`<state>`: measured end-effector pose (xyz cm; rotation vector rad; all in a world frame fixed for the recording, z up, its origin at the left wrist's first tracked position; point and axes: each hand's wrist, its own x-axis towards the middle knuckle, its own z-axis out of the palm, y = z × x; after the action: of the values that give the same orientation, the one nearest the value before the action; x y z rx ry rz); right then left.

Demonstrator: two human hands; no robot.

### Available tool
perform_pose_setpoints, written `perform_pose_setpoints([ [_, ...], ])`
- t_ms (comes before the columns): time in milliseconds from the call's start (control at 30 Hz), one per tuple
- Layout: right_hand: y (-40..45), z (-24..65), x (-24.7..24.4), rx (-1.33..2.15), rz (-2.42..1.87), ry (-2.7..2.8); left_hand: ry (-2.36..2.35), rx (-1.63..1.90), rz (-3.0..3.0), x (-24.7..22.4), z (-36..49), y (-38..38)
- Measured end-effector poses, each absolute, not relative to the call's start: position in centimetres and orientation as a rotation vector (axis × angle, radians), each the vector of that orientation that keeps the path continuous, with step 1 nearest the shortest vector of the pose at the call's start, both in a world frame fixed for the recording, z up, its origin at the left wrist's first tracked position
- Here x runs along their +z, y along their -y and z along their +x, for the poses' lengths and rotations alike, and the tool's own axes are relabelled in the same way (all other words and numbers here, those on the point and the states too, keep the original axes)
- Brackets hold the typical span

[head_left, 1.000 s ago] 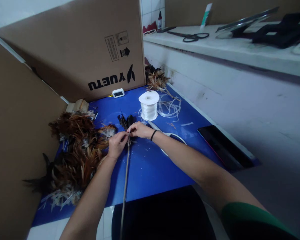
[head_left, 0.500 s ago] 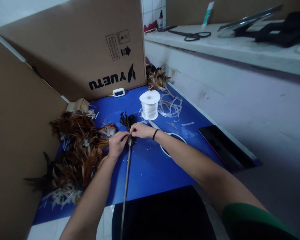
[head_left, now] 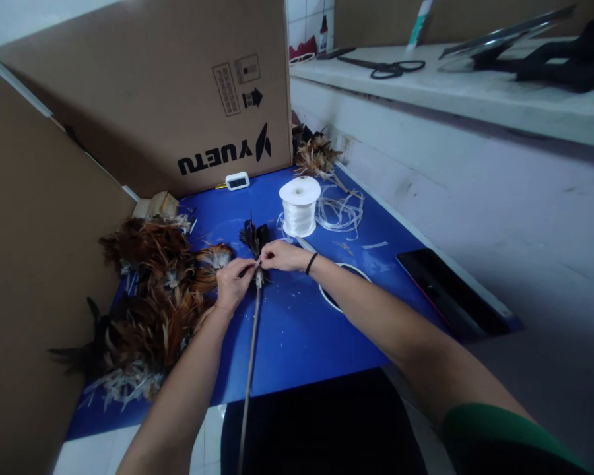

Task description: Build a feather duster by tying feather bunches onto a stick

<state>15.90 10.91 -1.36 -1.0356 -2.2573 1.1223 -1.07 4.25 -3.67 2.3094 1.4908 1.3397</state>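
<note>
A thin stick (head_left: 251,359) runs from below the table edge up to a tuft of dark feathers (head_left: 254,237) at its far end. My left hand (head_left: 234,280) pinches a pale ribbon (head_left: 259,261) where the feathers meet the stick. From the other side, my right hand (head_left: 279,255) pinches the same ribbon, close to the left fingertips. Just beyond the right hand stands a white spool of ribbon (head_left: 299,208), with loose loops of clear ribbon (head_left: 341,211) beside it. Scissors with a white handle (head_left: 327,300) lie partly under my right forearm.
Piles of brown feathers (head_left: 153,303) cover the left of the blue table (head_left: 307,349). A phone (head_left: 450,290) lies at the right edge. Cardboard (head_left: 143,86) walls the back and left; a white ledge (head_left: 455,92) with black scissors (head_left: 391,68) runs along the right.
The hands stay at the stick's feathered end, with the ribbon showing a little more between the fingertips. The whole view has shifted slightly.
</note>
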Motion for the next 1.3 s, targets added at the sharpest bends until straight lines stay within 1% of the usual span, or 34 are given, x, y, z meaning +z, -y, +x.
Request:
perform_pose_setpoints([
  [200, -10.4, 16.0, -0.5, 1.014, -1.069, 2.373, -1.558, 1.391, 1.912, -4.3, -1.3, -4.7],
  [367, -9.6, 15.7, 0.3, 0.762, -1.100, 2.606, -1.463, 1.369, 1.478, -4.8, -1.4, -5.1],
  [500, -8.8, 15.6, 0.4, 0.623, -1.132, 2.733, -1.350, 1.343, 1.420, -4.4, -1.2, -5.1],
  [700, -7.9, 15.5, 0.2, 0.367, -1.104, 2.766, -1.126, 1.358, 1.259, -3.8, -0.8, -4.8],
  [1000, -7.0, 15.4, -0.2, 0.286, -1.061, 2.820, -1.099, 1.480, 1.184, -4.4, -0.5, -5.0],
  [1100, -7.0, 15.3, -0.3, 0.295, -1.079, 2.800, -1.115, 1.509, 1.182, -4.4, -0.5, -5.0],
  [1167, -7.2, 15.5, -0.3, 0.374, -1.116, 2.732, -1.117, 1.491, 1.205, -4.3, -0.6, -4.9],
  [1233, -7.6, 15.8, -0.3, 0.560, -1.139, 2.611, -1.106, 1.464, 1.223, -4.0, -0.7, -4.7],
  [1300, -7.9, 16.1, -0.1, 0.882, -1.180, 2.423, -1.081, 1.463, 1.204, -3.6, -0.8, -4.4],
])
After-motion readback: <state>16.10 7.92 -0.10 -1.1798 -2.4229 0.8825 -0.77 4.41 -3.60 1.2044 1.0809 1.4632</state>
